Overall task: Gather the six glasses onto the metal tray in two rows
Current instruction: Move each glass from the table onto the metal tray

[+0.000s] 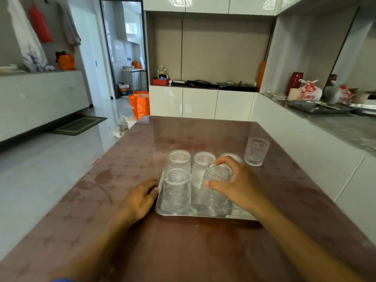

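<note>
A metal tray (203,215) lies on the brown table, holding several clear ribbed glasses upside down. The back row has a left glass (179,159), a middle glass (202,163) and a right glass (231,157) partly hidden by my hand. In the front row stands a left glass (176,190). My right hand (238,184) grips a glass (217,186) in the front row's middle. My left hand (140,198) rests flat against the tray's left edge. One more glass (256,151) stands upright on the table, beyond the tray's right corner.
The brown patterned table (183,251) ends at its far edge ahead and at its left edge. A white counter (305,139) runs along the right, bearing trays and bags. An orange bag (140,104) stands on the floor beyond the table.
</note>
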A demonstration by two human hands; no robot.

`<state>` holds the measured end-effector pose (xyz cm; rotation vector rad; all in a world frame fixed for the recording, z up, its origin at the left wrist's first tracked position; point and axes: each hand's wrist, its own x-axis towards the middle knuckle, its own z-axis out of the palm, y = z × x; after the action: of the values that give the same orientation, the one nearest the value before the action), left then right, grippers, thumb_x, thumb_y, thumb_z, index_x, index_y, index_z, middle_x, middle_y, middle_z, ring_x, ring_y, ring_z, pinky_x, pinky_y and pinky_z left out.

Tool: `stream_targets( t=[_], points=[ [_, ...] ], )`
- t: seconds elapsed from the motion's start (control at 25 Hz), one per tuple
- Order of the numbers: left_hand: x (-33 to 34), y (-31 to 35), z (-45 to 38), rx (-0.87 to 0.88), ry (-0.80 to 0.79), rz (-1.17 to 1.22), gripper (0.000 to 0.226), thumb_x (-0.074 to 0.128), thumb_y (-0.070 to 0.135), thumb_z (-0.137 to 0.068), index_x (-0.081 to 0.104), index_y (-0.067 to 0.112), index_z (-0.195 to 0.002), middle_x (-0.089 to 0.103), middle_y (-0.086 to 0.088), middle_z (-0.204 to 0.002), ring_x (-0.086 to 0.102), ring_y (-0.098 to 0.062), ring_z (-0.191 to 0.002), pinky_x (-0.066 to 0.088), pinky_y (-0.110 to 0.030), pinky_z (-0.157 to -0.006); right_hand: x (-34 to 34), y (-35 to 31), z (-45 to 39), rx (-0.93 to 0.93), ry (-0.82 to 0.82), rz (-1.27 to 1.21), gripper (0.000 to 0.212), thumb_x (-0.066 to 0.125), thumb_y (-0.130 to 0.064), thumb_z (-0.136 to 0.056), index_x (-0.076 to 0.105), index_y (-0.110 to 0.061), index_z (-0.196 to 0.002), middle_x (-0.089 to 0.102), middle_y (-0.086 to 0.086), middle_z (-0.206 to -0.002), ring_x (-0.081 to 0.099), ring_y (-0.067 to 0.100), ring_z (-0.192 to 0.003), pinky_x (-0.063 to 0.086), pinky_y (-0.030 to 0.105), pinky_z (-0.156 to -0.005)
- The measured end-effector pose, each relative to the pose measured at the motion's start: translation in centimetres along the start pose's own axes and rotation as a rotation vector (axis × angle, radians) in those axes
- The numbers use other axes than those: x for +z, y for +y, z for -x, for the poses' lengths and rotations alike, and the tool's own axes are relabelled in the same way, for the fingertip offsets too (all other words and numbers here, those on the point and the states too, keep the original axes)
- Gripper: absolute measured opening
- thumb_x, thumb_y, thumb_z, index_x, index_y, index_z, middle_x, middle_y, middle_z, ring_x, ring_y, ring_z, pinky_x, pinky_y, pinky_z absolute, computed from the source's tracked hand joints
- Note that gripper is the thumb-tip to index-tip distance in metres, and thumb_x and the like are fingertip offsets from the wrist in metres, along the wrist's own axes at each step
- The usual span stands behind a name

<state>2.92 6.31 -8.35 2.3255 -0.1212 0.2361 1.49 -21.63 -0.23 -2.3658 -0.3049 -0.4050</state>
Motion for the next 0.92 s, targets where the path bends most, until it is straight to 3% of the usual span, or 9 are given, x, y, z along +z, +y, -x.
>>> stream_targets(
  t=[0.08,0.16,0.24,0.4,0.52,0.64,0.72,0.84,0.92],
  points=[
    [0.0,0.1,0.6,0.045,0.024,-0.014,0.026,0.049,0.012,-0.1,0.069,0.016,-0.116,0.069,0.001,-0.119,0.061,-0.012,-0.103,0.042,-0.013,-0.085,1.1,0.1,-0.2,-0.02,-0.026,0.043,0.049,0.078,-0.058,-0.061,0.055,-0.04,-0.101,0.065,-0.019,-0.094,0.06,0.002,-0.069,0.053,0.031,-0.064],
    [-0.2,0.0,0.4,0.05,0.018,-0.034,0.027,0.049,0.012,-0.1,0.068,0.017,-0.119,0.068,0.0,-0.123,0.061,-0.014,-0.107,0.045,-0.02,-0.091,2.2,0.0,-0.4,-0.055,-0.037,0.053,0.05,0.08,-0.055,-0.063,0.054,-0.04,-0.102,0.063,-0.019,-0.089,0.058,0.002,-0.068,0.05,0.03,-0.063],
    [-0.1,-0.1,0.3,0.04,0.012,-0.054,0.028,0.048,0.014,-0.1,0.067,0.018,-0.12,0.067,0.0,-0.124,0.061,-0.016,-0.109,0.046,-0.03,-0.097,3.1,0.2,-0.6,-0.066,-0.048,0.006,0.05,0.08,-0.054,-0.065,0.054,-0.04,-0.105,0.064,-0.016,-0.105,0.061,0.009,-0.083,0.051,0.033,-0.072],
    [0.1,-0.1,0.3,0.05,0.077,-0.056,0.027,0.05,0.004,-0.097,0.069,0.012,-0.114,0.07,-0.006,-0.118,0.062,-0.017,-0.103,0.042,-0.025,-0.088,3.7,0.7,-0.4,-0.147,-0.104,0.044,0.056,0.07,-0.065,-0.069,0.048,-0.041,-0.114,0.057,-0.017,-0.121,0.058,0.009,-0.097,0.049,0.029,-0.074],
    [0.3,0.7,0.2,0.033,0.097,-0.045,0.027,0.049,-0.002,-0.097,0.069,0.005,-0.113,0.069,-0.012,-0.118,0.063,-0.026,-0.106,0.043,-0.029,-0.093,1.8,2.0,-1.2,-0.149,0.144,-0.066,0.05,0.057,-0.071,-0.078,0.054,-0.037,-0.115,0.06,-0.018,-0.116,0.06,0.004,-0.093,0.053,0.027,-0.069],
    [0.1,1.2,0.8,0.05,0.101,-0.049,0.028,0.046,0.003,-0.097,0.067,0.0,-0.116,0.067,-0.018,-0.118,0.061,-0.032,-0.107,0.043,-0.034,-0.096,-0.4,5.4,-3.9,0.011,0.495,-0.256,0.047,0.062,-0.058,-0.083,0.05,-0.033,-0.121,0.057,-0.014,-0.116,0.061,0.005,-0.09,0.052,0.025,-0.065],
    [0.1,1.3,1.1,0.077,0.083,-0.046,0.036,0.044,0.008,-0.094,0.063,-0.001,-0.123,0.065,-0.017,-0.124,0.06,-0.034,-0.113,0.043,-0.039,-0.1,-1.3,8.9,-5.7,0.165,0.596,-0.271,0.062,0.071,-0.047,-0.082,0.042,-0.028,-0.133,0.054,-0.003,-0.131,0.058,0.016,-0.105,0.051,0.033,-0.077],
    [0.4,1.4,0.6,-0.039,0.1,0.108,0.041,0.044,0.007,-0.099,0.051,0.008,-0.139,0.055,-0.005,-0.137,0.047,-0.017,-0.124,0.032,-0.031,-0.108,-1.7,14.3,-8.8,0.435,0.491,-0.214,0.099,0.083,-0.032,-0.074,0.023,-0.018,-0.151,0.035,0.01,-0.154,0.041,0.032,-0.133,0.044,0.048,-0.1],
    [0.7,0.7,0.0,-0.128,0.097,0.142,0.041,0.043,0.01,-0.103,0.048,0.019,-0.143,0.051,0.0,-0.144,0.042,-0.011,-0.13,0.025,-0.029,-0.112,-1.8,17.2,-11.3,0.542,0.401,-0.241,0.116,0.089,-0.027,-0.068,0.012,-0.018,-0.155,0.028,0.013,-0.159,0.036,0.036,-0.138,0.042,0.05,-0.104]
  ],
)
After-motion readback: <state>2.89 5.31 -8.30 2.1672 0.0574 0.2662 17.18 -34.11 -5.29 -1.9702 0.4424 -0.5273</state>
